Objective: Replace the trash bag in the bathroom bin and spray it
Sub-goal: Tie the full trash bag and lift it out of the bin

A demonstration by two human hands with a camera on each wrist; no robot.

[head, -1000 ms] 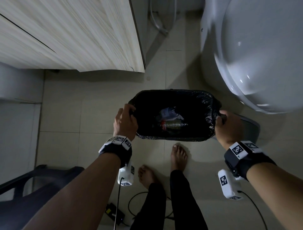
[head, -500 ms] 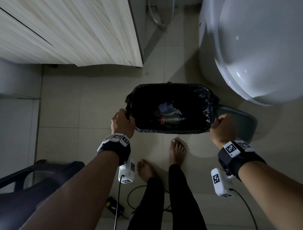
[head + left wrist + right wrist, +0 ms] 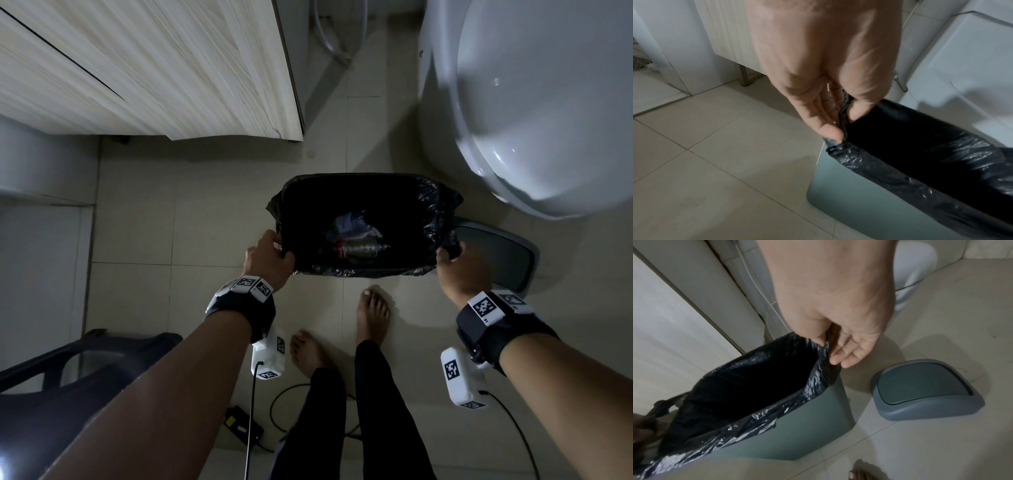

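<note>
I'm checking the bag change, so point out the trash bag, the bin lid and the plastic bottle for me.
trash bag [image 3: 764, 386]: right wrist view, crinkled black rim folded over the bin's edge.
bin lid [image 3: 920, 384]: right wrist view, its grey swing flap, lying on the floor.
plastic bottle [image 3: 359, 247]: head view, its clear body inside the bag.

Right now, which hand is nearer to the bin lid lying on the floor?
Right. The right hand pinches the black bag's edge on the side next to the lid; the left hand pinches the opposite edge, with the whole bin between.
</note>
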